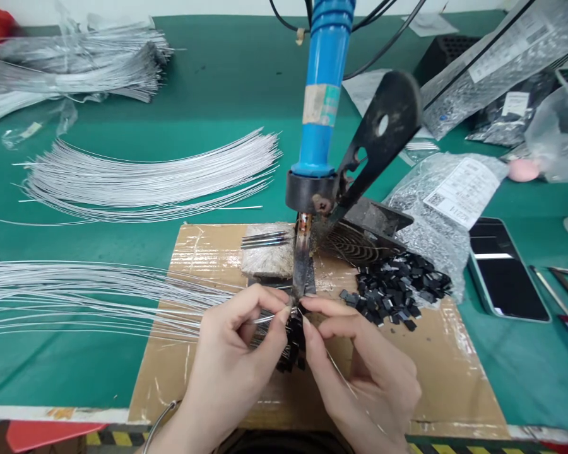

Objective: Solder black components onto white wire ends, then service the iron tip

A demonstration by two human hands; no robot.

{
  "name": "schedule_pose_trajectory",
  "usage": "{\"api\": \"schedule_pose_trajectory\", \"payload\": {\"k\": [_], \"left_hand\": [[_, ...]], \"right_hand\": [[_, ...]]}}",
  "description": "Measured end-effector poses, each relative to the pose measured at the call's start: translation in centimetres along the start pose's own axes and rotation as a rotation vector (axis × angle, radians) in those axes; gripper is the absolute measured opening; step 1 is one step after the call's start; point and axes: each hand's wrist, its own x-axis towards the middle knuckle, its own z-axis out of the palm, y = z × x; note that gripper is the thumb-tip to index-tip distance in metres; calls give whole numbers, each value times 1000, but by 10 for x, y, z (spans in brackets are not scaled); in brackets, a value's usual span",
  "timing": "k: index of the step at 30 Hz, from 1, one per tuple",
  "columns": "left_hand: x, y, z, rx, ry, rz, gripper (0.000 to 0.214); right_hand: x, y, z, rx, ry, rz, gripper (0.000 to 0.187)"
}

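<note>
While left fingers (pixel 273 343) pinch white wire (pixel 264 320), soldering iron tip (pixel 301 271) just beyond

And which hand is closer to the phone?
The right hand. It is left of the smartphone, over the cardboard; the left hand is farther left, beyond the right one.

iron handle (pixel 328 60): blue, upper centre | wires (pixel 108 287): whitish, left | pieces (pixel 397 284): black | mat (pixel 218 88): green | cardboard (pixel 435 366): brown | floor tape (pixel 118 438): yellow-black striped
</note>
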Motion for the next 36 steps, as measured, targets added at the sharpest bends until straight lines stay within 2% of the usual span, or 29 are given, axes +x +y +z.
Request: {"api": "schedule_pose_trajectory", "payload": {"k": [7,11,15,18,21,23,26,27,29,31,33,36], "left_hand": [[2,-2,0,-22,-17,-4,12],[0,-9,-5,93,-34,71,14],[-3,-21,-13,281,9,260,15],[-7,-27,-20,381,46,422,19],[-9,-29,-30,426,71,499,20],[-5,-29,-41,462,106,524,18],[20,-33,-65,707,208,584,11],[34,-36,-74,873,228,595,10],[68,-44,-92,995,241,596,16],[104,-54,-106,1097,206,600,21],[135,-62,-115,1193,148,600,21],[162,-69,-124,1293,63,598,9]], "right_hand": [[-3,2,0,68,-28,78,18],[-6,4,-7,91,-47,179,17],[-6,15,-29,4,122,316,16],[-6,34,-53,-117,263,402,24],[-6,53,-72,-242,302,470,34],[-7,60,-77,-261,295,495,41],[-9,62,-75,-173,268,519,42],[-10,62,-74,-99,271,532,42],[-13,64,-72,73,304,552,41],[-15,68,-73,200,337,544,43],[-17,74,-75,230,335,522,46],[-18,76,-77,205,325,527,47]]}}
